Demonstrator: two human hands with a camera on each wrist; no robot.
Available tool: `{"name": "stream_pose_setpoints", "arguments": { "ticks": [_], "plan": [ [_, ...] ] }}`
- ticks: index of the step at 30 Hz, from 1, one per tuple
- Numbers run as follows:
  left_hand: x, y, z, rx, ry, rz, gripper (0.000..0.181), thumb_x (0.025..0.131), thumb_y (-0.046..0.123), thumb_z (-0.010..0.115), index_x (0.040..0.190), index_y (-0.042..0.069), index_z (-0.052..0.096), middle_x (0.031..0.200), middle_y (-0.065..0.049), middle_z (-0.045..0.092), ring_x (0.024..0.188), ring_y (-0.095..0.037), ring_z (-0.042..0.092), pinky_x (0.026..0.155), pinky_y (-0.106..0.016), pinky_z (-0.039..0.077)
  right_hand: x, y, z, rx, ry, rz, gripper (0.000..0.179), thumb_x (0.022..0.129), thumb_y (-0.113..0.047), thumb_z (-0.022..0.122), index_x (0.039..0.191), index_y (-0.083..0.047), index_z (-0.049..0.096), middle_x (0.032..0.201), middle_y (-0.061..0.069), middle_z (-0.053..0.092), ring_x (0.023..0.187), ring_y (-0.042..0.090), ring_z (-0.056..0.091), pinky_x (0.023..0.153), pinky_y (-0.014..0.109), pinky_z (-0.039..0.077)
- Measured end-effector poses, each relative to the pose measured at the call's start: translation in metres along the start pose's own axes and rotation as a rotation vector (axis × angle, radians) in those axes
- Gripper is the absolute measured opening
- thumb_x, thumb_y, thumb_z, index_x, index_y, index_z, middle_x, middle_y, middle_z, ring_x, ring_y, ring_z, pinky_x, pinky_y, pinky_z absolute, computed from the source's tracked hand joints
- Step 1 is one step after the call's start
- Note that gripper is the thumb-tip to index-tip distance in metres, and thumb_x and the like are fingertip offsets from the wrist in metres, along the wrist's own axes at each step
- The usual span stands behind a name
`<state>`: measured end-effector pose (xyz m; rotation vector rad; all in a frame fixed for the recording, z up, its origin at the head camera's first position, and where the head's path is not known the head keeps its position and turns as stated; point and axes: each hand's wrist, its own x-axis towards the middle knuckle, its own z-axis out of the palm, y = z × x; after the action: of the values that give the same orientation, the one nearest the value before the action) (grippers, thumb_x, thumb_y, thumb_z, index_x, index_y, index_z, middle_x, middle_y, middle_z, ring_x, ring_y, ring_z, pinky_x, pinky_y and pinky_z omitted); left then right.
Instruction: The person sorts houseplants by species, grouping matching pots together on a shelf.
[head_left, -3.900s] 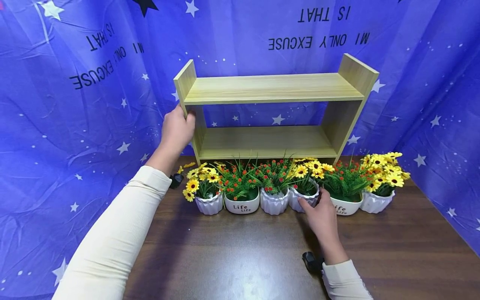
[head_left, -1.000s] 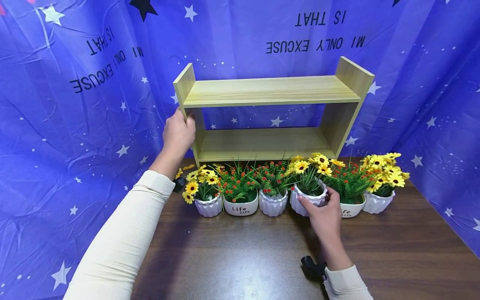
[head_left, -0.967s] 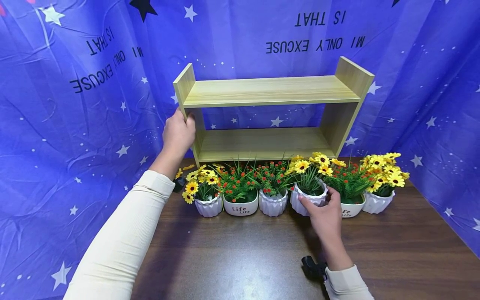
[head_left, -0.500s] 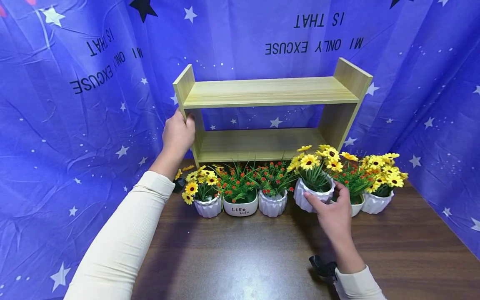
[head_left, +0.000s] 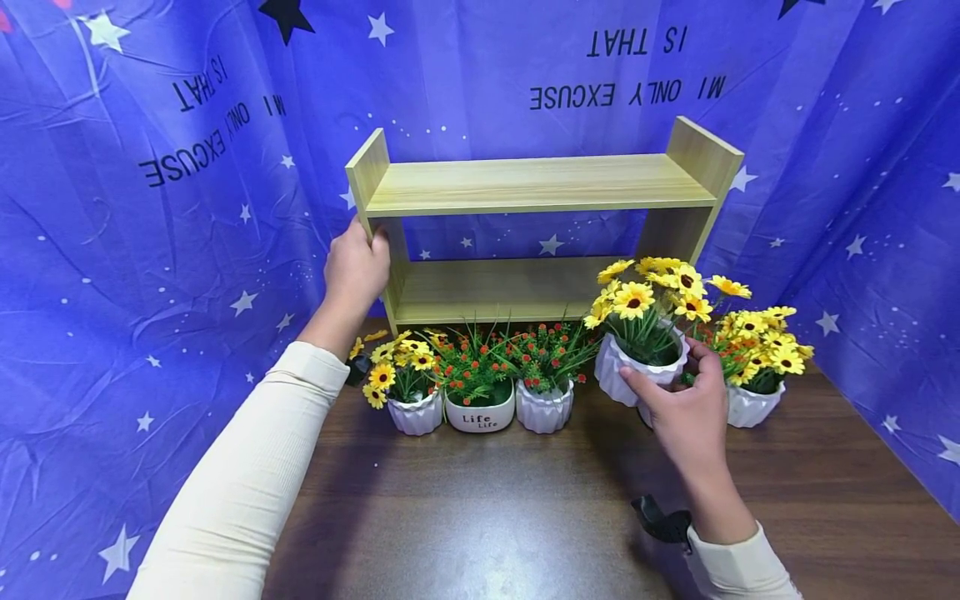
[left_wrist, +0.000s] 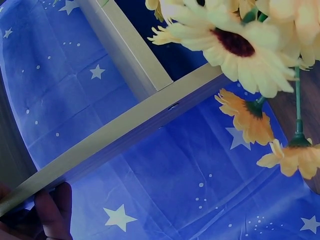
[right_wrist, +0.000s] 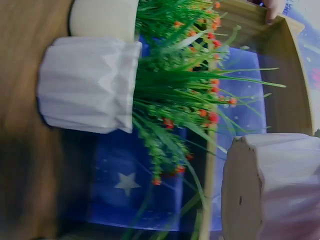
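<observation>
My right hand (head_left: 692, 408) holds a white fluted flowerpot (head_left: 637, 371) of yellow daisies, thumb at the front and fingers round its right side. The pot is lifted off the table, and its underside shows in the right wrist view, where the lifted flowerpot (right_wrist: 275, 185) hangs beside the row. My left hand (head_left: 356, 265) grips the left side panel of the light wooden two-tier shelf (head_left: 540, 185); its fingers (left_wrist: 52, 212) curl behind the panel's edge. Behind the lifted pot, a red-flowered pot is mostly hidden.
Along the shelf's front stand a daisy pot (head_left: 416, 414), an oval "Life" pot (head_left: 480, 417) and a fluted red-flowered pot (head_left: 545, 411). Another daisy pot (head_left: 753, 407) stands at the right. A blue starry curtain (head_left: 480, 83) hangs behind the brown wooden table (head_left: 465, 508).
My right hand has raised the daisy pot out of the row, up and slightly right, in front of the shelf's lower right corner. My left hand keeps its grip on the side panel.
</observation>
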<state>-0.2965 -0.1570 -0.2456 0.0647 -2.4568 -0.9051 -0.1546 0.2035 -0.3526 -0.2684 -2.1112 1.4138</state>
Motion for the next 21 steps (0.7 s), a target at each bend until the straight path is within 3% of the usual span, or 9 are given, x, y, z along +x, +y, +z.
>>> {"name": "stream_pose_setpoints", "arguments": {
  "ticks": [14, 21],
  "plan": [
    [-0.001, -0.002, 0.000, -0.002, -0.003, -0.014, 0.031, 0.103, 0.030, 0.042, 0.115, 0.006, 0.057, 0.121, -0.024, 0.065, 0.108, -0.046, 0.062, 0.084, -0.061, 0.045, 0.024, -0.039, -0.013, -0.012, 0.025, -0.127, 0.079, 0.073, -0.021, 0.089, 0.138, -0.005, 0.046, 0.116, 0.004, 0.055, 0.097, 0.011, 0.052, 0.068, 0.014, 0.045],
    [-0.001, 0.000, 0.000, 0.002, -0.005, -0.016, 0.032, 0.103, 0.031, 0.042, 0.116, 0.006, 0.057, 0.122, -0.024, 0.064, 0.109, -0.046, 0.061, 0.085, -0.061, 0.045, 0.038, -0.063, -0.020, 0.003, 0.027, -0.198, 0.078, 0.073, -0.017, 0.089, 0.137, -0.008, 0.046, 0.112, -0.001, 0.054, 0.085, 0.012, 0.056, 0.066, 0.014, 0.047]
  ]
}}
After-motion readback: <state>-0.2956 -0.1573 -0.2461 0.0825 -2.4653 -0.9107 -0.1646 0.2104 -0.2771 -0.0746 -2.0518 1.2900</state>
